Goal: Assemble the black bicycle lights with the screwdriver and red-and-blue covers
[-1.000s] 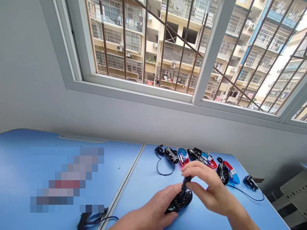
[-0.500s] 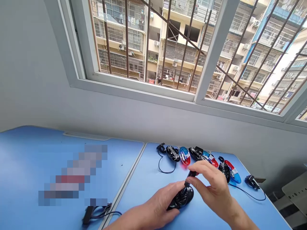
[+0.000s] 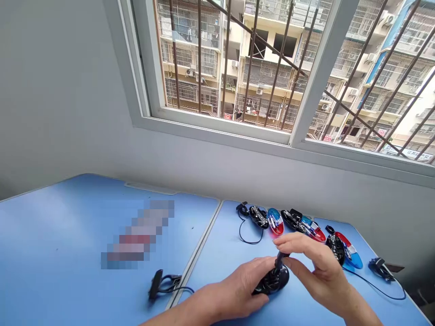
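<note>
The left hand (image 3: pixel 238 290) lies low on the blue tabletop (image 3: pixel 68 244), at about six o'clock in the view, its grip curled round the near side of a glossy black mouse-shaped shell (image 3: pixel 273 280), with the thumb pressed against the shell's left flank. The shell sits on the tabletop between the two hands, just right of the seam where two tabletop panels meet. The right hand (image 3: pixel 319 271) comes in from about four o'clock; its thumb and forefinger are pinched shut on a small dark stub (image 3: pixel 280 260) that rises from the top of the shell, while the remaining fingers are loosely bent above it. Whether the stub is a cable end or a plug cannot be told.

Beyond the hands, toward twelve o'clock and one o'clock, a row of similar pieces lies near the wall: a black shell with a looped thin cable (image 3: pixel 256 217), a blue-and-red translucent cover (image 3: pixel 275 221) just beside it, another black piece touching a red-and-blue cover (image 3: pixel 311 228), then a further black shell (image 3: pixel 335 247) against a red-and-blue cover (image 3: pixel 350 254). At about three o'clock a black connector (image 3: pixel 378 267) trails a thin wire across the tabletop. At about eight o'clock a small bundled black cable (image 3: pixel 163 284) rests by the seam, well apart from the hands. A barred window (image 3: pixel 272 68) fills the upper view.
</note>
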`<act>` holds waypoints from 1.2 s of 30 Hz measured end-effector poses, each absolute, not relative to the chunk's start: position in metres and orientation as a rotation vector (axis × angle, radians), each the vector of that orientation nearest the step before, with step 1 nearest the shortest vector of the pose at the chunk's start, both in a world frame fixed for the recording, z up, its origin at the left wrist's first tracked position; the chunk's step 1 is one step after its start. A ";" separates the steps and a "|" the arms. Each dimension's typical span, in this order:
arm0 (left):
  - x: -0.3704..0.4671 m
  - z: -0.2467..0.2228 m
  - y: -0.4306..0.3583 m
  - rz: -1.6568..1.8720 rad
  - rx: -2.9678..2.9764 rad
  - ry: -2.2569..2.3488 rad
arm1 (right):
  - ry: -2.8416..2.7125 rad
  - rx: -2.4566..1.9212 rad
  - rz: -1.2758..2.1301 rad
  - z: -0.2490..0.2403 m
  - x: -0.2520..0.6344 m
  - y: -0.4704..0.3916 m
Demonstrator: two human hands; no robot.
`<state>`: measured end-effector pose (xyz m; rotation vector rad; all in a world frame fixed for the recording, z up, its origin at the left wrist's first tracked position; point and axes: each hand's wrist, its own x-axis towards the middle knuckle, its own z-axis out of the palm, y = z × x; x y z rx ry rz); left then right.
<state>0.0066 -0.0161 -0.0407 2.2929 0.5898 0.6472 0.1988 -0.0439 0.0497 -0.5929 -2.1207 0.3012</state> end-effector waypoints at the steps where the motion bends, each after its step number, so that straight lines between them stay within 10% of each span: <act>1: 0.006 -0.040 -0.016 0.636 2.282 0.591 | -2.111 -0.608 0.242 0.049 0.196 -0.044; 9: 0.006 -0.037 -0.017 0.663 2.209 0.566 | -2.001 -0.705 0.006 0.047 0.188 -0.045; 22: 0.004 -0.050 -0.014 0.775 2.214 0.521 | -2.077 -0.590 0.566 0.056 0.202 -0.043; 36: 0.005 -0.035 -0.021 0.611 2.288 0.576 | -2.045 -0.779 0.143 0.051 0.191 -0.044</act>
